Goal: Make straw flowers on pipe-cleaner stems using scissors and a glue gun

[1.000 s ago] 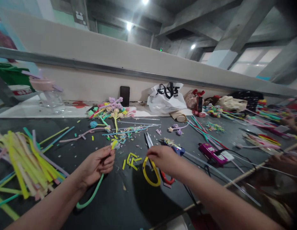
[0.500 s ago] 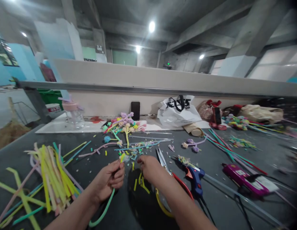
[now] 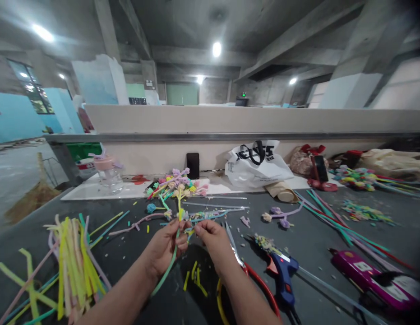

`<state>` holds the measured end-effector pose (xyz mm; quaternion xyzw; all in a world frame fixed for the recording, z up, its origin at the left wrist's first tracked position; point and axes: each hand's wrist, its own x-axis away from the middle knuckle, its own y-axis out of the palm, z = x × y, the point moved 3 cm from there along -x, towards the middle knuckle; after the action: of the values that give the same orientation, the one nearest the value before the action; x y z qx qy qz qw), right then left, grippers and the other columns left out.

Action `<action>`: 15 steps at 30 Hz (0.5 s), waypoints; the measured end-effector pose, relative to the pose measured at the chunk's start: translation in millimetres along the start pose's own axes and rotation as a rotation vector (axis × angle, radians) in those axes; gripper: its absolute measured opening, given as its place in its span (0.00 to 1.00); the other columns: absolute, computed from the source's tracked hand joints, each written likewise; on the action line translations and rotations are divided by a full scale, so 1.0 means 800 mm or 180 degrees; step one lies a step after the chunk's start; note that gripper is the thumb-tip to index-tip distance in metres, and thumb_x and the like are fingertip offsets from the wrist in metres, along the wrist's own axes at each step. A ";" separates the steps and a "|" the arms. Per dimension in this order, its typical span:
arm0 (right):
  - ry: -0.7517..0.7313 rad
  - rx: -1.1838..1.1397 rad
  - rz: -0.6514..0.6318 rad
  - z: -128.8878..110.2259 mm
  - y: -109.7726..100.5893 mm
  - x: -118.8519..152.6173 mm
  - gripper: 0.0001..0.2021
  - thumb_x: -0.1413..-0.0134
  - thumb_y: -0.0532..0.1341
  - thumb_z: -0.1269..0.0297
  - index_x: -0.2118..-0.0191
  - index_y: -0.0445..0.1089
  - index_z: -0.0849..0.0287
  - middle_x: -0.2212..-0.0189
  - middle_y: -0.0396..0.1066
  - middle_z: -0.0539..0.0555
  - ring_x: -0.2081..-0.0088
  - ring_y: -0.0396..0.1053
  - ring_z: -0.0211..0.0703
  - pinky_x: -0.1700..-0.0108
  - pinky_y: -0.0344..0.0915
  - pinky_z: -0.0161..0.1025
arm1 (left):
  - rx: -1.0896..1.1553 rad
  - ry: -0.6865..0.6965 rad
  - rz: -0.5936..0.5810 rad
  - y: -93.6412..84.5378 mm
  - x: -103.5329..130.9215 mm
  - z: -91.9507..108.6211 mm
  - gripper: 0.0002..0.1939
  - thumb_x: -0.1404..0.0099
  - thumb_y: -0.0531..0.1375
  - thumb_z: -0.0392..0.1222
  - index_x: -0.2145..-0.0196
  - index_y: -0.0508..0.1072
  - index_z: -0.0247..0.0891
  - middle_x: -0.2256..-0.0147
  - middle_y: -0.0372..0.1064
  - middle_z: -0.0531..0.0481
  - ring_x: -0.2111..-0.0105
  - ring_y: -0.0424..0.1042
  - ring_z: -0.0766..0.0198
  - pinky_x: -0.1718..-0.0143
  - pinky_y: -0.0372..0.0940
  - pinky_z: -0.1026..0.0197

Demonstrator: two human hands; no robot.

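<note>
My left hand (image 3: 167, 247) is closed around a green pipe cleaner stem (image 3: 167, 273), which curves down below the fingers and has a yellow bit at its upper end. Close beside it, my right hand (image 3: 212, 239) is pinched; whatever lies between its fingertips is too small to make out. Several short yellow pieces (image 3: 197, 276) lie on the table below the hands. Scissors (image 3: 233, 241) with red and yellow handles lie partly under my right forearm. Small cut bits and fuzzy flower stems (image 3: 180, 194) lie just beyond the hands.
A bundle of yellow and pink pipe cleaners (image 3: 72, 266) lies left. To the right are a blue glue gun (image 3: 284, 275) and a purple tool (image 3: 372, 277). Along the back stand a clear bottle (image 3: 108, 176), a black phone (image 3: 192, 165) and a white bag (image 3: 257, 167).
My right hand has come up close to the left hand and its fingertips now pinch. The green stem now hangs straighter from my left hand. The camera view has tilted up slightly.
</note>
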<state>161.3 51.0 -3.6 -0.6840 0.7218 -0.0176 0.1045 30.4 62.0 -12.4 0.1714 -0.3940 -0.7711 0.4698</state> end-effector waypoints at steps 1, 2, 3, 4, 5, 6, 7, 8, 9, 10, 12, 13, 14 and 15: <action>-0.0050 -0.0062 0.0052 -0.002 -0.001 0.002 0.08 0.54 0.57 0.62 0.75 0.66 0.61 0.84 0.58 0.44 0.80 0.56 0.33 0.76 0.54 0.31 | 0.0047 0.0016 0.0024 -0.002 0.000 -0.006 0.07 0.38 0.53 0.36 0.74 0.62 0.34 0.72 0.62 0.53 0.84 0.54 0.78 0.82 0.54 0.72; -0.0098 -0.0115 0.0092 -0.004 -0.001 0.003 0.08 0.54 0.57 0.62 0.74 0.68 0.61 0.82 0.60 0.45 0.78 0.57 0.34 0.74 0.55 0.31 | 0.0098 -0.0008 0.0031 -0.005 0.001 -0.011 0.07 0.38 0.54 0.36 0.74 0.62 0.34 0.73 0.61 0.53 0.84 0.54 0.78 0.82 0.54 0.71; -0.0139 -0.0160 0.0116 -0.006 -0.001 0.005 0.08 0.54 0.57 0.62 0.74 0.68 0.61 0.81 0.62 0.46 0.76 0.58 0.35 0.72 0.55 0.32 | 0.0141 -0.0065 0.0019 -0.008 0.002 -0.014 0.07 0.39 0.54 0.36 0.74 0.63 0.33 0.74 0.61 0.53 0.84 0.54 0.78 0.82 0.54 0.71; -0.0168 -0.0197 0.0135 -0.007 0.000 0.006 0.08 0.53 0.57 0.62 0.74 0.69 0.61 0.80 0.63 0.46 0.75 0.59 0.35 0.71 0.56 0.32 | 0.0177 -0.0141 -0.0004 -0.011 0.004 -0.016 0.07 0.39 0.54 0.36 0.74 0.63 0.33 0.74 0.60 0.53 0.85 0.53 0.78 0.82 0.54 0.71; -0.0186 -0.0235 0.0138 -0.008 0.000 0.006 0.07 0.53 0.58 0.62 0.74 0.69 0.61 0.80 0.64 0.46 0.75 0.59 0.36 0.70 0.56 0.33 | 0.0200 -0.0225 -0.0036 -0.013 0.005 -0.017 0.07 0.38 0.53 0.36 0.74 0.63 0.33 0.74 0.60 0.53 0.85 0.52 0.78 0.83 0.53 0.72; -0.0200 -0.0284 0.0159 -0.010 0.000 0.007 0.07 0.53 0.58 0.62 0.74 0.69 0.60 0.79 0.64 0.46 0.74 0.59 0.36 0.70 0.56 0.33 | 0.0199 -0.0304 -0.0073 -0.015 0.006 -0.017 0.08 0.38 0.53 0.37 0.74 0.63 0.32 0.75 0.60 0.53 0.86 0.51 0.79 0.84 0.52 0.72; -0.0212 -0.0333 0.0180 -0.011 0.000 0.008 0.07 0.53 0.59 0.62 0.74 0.69 0.60 0.80 0.64 0.46 0.75 0.59 0.36 0.70 0.55 0.32 | 0.0180 -0.0360 -0.0112 -0.016 0.007 -0.017 0.08 0.38 0.52 0.37 0.74 0.63 0.32 0.75 0.60 0.53 0.87 0.51 0.79 0.85 0.51 0.73; -0.0217 -0.0378 0.0208 -0.012 -0.001 0.008 0.07 0.54 0.59 0.62 0.74 0.69 0.60 0.80 0.63 0.46 0.75 0.58 0.36 0.71 0.55 0.32 | 0.0154 -0.0405 -0.0155 -0.016 0.007 -0.016 0.08 0.38 0.52 0.37 0.74 0.64 0.32 0.75 0.60 0.53 0.87 0.50 0.80 0.86 0.50 0.73; -0.0226 -0.0416 0.0237 -0.014 -0.002 0.009 0.07 0.54 0.60 0.62 0.74 0.69 0.60 0.80 0.63 0.46 0.76 0.58 0.35 0.72 0.55 0.32 | 0.0113 -0.0446 -0.0200 -0.016 0.008 -0.015 0.08 0.38 0.52 0.37 0.74 0.64 0.33 0.76 0.60 0.54 0.88 0.49 0.80 0.87 0.49 0.73; -0.0254 -0.0435 0.0262 -0.016 -0.004 0.010 0.07 0.53 0.60 0.62 0.74 0.69 0.60 0.80 0.63 0.46 0.76 0.58 0.35 0.72 0.55 0.32 | 0.0061 -0.0480 -0.0253 -0.015 0.008 -0.015 0.08 0.37 0.51 0.38 0.73 0.64 0.33 0.76 0.59 0.54 0.88 0.48 0.81 0.87 0.47 0.74; -0.0397 -0.0354 0.0289 -0.021 -0.006 0.013 0.05 0.53 0.60 0.64 0.73 0.70 0.59 0.78 0.65 0.47 0.74 0.60 0.37 0.69 0.56 0.33 | -0.0071 -0.0543 -0.0382 -0.014 0.008 -0.016 0.08 0.37 0.51 0.38 0.73 0.64 0.34 0.77 0.60 0.55 0.90 0.45 0.82 0.89 0.43 0.74; -0.0526 -0.0257 0.0283 -0.024 -0.007 0.014 0.04 0.52 0.60 0.65 0.72 0.70 0.59 0.77 0.66 0.48 0.72 0.62 0.38 0.67 0.57 0.34 | -0.0137 -0.0562 -0.0435 -0.013 0.008 -0.017 0.08 0.37 0.51 0.39 0.72 0.64 0.34 0.78 0.60 0.55 0.90 0.43 0.82 0.89 0.41 0.74; -0.0684 -0.0143 0.0285 -0.026 -0.008 0.015 0.04 0.52 0.60 0.66 0.72 0.71 0.59 0.75 0.67 0.48 0.70 0.63 0.39 0.65 0.58 0.35 | -0.0198 -0.0573 -0.0471 -0.012 0.008 -0.017 0.08 0.37 0.51 0.39 0.72 0.64 0.34 0.78 0.61 0.55 0.91 0.42 0.82 0.90 0.39 0.74; -0.0837 -0.0027 0.0269 -0.029 -0.008 0.016 0.03 0.52 0.60 0.67 0.72 0.71 0.58 0.74 0.67 0.49 0.68 0.64 0.40 0.63 0.58 0.35 | -0.0244 -0.0574 -0.0482 -0.012 0.008 -0.018 0.09 0.36 0.50 0.39 0.72 0.64 0.34 0.78 0.61 0.54 0.91 0.41 0.83 0.90 0.38 0.74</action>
<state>162.7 35.1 18.2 -0.6497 0.7301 0.0796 0.1960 30.6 52.1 -27.9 0.1125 -0.3909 -0.8312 0.3790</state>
